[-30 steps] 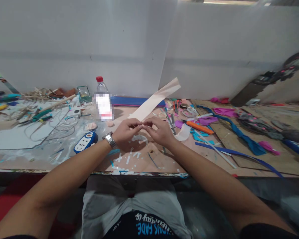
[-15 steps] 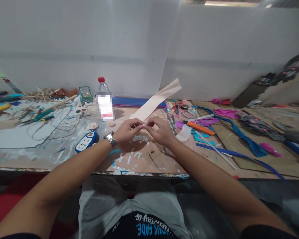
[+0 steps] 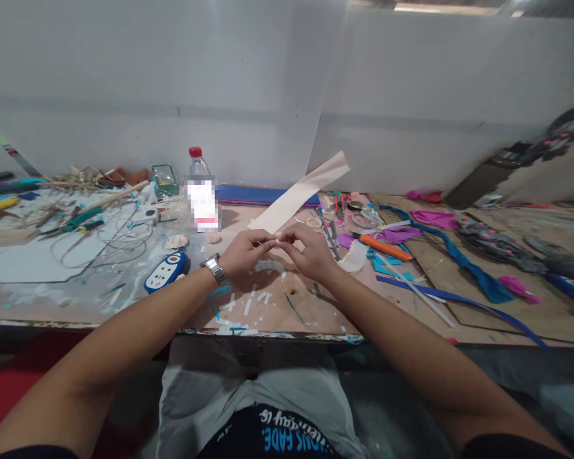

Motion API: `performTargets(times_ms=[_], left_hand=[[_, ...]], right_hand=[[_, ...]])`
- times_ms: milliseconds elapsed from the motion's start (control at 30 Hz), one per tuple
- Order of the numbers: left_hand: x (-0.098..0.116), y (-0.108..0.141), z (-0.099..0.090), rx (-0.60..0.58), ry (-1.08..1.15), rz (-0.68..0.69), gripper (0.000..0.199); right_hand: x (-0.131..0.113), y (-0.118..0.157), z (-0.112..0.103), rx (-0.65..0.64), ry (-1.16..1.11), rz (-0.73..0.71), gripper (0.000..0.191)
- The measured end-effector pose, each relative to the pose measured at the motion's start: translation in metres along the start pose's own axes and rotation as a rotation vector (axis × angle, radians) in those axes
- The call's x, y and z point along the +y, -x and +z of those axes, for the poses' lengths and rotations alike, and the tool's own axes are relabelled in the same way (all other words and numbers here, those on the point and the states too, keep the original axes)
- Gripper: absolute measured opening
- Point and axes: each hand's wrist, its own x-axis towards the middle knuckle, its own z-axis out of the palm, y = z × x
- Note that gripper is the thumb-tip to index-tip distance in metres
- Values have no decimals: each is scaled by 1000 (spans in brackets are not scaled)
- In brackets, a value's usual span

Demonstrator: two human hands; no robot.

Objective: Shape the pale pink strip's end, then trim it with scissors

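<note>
- The left hand and right hand meet fingertip to fingertip, each closed in a pinch on what looks like a small pale piece.
- The fingers hide most of that piece; its shape, and whether it joins the pale strip, cannot be told.
- The pale strip slants up and away just behind the hands, its near end partly covered.
- The handwork looks under way, not finished; how much is left cannot be judged.
- Two crumpled pale bits lie beyond the left wrist, seemingly already shaped or torn.
- Cut scraps litter the table nearer the body.
- The bottle has a blurred label; the dark object far right is cut off.
</note>
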Motion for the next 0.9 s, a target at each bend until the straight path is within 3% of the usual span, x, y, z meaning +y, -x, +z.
performTargets(times_ms=[533, 900], left_hand=[[-3, 0, -1, 13, -15, 92, 31], [-1, -1, -1, 111, -97, -11, 26]], right_hand=[[4, 0, 2, 2, 10, -28, 13], [7, 2, 5, -35, 6, 68, 10]])
